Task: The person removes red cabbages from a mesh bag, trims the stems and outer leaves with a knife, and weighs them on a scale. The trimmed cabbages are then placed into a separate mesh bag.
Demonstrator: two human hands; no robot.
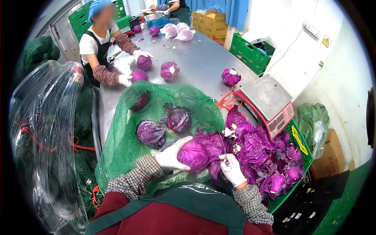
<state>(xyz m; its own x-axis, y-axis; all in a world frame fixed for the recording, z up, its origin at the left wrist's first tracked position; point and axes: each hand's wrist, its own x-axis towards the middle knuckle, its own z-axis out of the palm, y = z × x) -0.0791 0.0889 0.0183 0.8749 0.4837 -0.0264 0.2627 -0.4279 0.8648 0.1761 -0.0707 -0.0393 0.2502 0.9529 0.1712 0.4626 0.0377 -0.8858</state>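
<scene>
Dark green apron cloth point(192, 207), worn over a maroon top point(168, 219), is seen nearest the camera, with checked sleeves point(135, 177) drawn over both forearms. Just beyond it, a purple cabbage point(192, 155) is gripped from its left side by the white-gloved left hand point(172, 154), the fingers curved around it. A thin knife point(224, 150) is clasped in the gloved right hand point(232, 171), its blade pointed away from the body. Broad purple leaves point(213, 144) are spread between cabbage and blade; whether they are joined to the cabbage cannot be told.

Beneath the left forearm, the counter point(203, 49) is covered by a green mesh net point(117, 145), on which two darker cabbages point(150, 133) are set close together; another cabbage point(140, 102) is partly veiled by the mesh. To the right, a green crate point(310, 156) is heaped with loose leaves point(254, 154), and just behind the heap a red scale point(270, 96) with a metal pan is placed. Near the scale, a cabbage with a pale cut patch point(231, 76) is rested on the counter.

Across the counter, two cabbages point(143, 62) are touched by the gloved hands of a co-worker point(100, 51) in a blue cap. Farther off, foam-netted cabbages point(184, 33) are grouped. At the left, a bulky load point(45, 117) is wrapped in clear plastic.
</scene>
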